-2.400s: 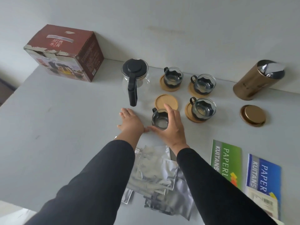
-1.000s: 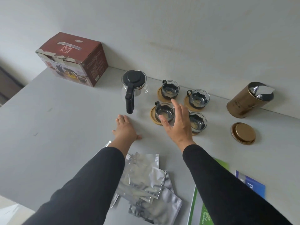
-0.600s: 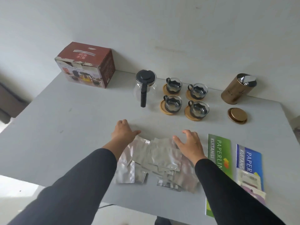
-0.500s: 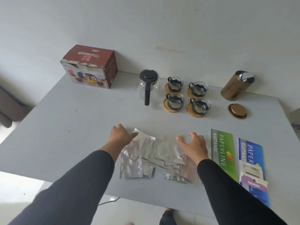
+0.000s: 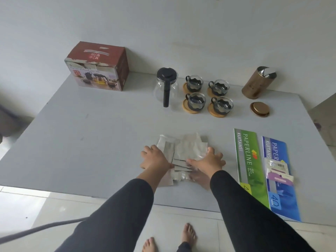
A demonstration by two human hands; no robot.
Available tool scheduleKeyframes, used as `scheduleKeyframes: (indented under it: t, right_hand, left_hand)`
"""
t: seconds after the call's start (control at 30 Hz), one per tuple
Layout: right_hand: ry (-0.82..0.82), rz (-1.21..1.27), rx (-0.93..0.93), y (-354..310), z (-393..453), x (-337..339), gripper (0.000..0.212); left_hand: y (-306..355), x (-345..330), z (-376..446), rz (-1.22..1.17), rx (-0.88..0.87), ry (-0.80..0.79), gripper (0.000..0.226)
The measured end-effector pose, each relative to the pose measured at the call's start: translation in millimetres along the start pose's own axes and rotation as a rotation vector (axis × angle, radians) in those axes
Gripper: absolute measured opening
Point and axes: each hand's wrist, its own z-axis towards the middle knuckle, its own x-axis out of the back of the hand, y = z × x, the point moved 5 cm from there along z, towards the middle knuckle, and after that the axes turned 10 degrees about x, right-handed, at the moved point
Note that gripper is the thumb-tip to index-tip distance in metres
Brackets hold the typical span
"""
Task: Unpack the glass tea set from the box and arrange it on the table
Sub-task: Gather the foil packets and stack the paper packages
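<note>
A glass teapot (image 5: 166,88) with a black lid and handle stands at the back of the grey table (image 5: 91,135). To its right, several glass cups sit on round wooden coasters, such as one cup (image 5: 196,101). The red tea set box (image 5: 98,67) stands at the back left. Near the front edge lies a pile of silver foil pouches (image 5: 183,150). My left hand (image 5: 156,160) presses against the pile's left side and my right hand (image 5: 207,161) against its right side, fingers spread and fairly flat.
A gold tin (image 5: 259,82) stands open at the back right, its lid (image 5: 260,109) lying in front of it. A green receipt book (image 5: 249,160) and a blue receipt book (image 5: 278,171) lie at the right. Bare feet show on the floor below the table edge.
My right hand set the last cup on its coaster and let go. I stepped back, and both hands came down onto the foil pouches and pushed them together into a tighter pile.
</note>
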Motion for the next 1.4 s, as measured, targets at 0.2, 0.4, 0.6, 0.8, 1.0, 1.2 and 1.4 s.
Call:
scheduleKeyframes:
  t: [0.2,0.4,0.6,0.8,1.0,1.2,1.4]
  right_hand:
    - [0.02,0.072,0.037,-13,2,-15,0.095]
    - [0.083,0.109,0.043,-8,7,-17,0.094]
    - [0.069,0.159,0.021,-15,9,-28,0.094]
    - [0.077,0.117,0.06,-15,15,-28,0.074]
    - [0.144,-0.164,0.125,-17,14,-25,0.078]
    - [0.229,-0.128,0.295,-21,24,-27,0.05]
    - [0.056,0.11,0.382,-31,12,-22,0.076]
  left_hand:
    - [13,-15,-6,-0.078,-0.008,-0.085,0.075]
    - [14,-2,3,-0.154,-0.007,-0.191,0.068]
    - [15,-13,-6,-0.39,0.093,-0.268,0.074]
    - [39,-20,-14,-0.198,0.023,-0.068,0.056]
    - [44,-23,-11,-0.235,-0.009,-0.026,0.034]
    - [46,-24,-5,-0.339,-0.104,-0.105,0.023]
    - [34,-29,10,-0.599,0.011,-0.28,0.027]
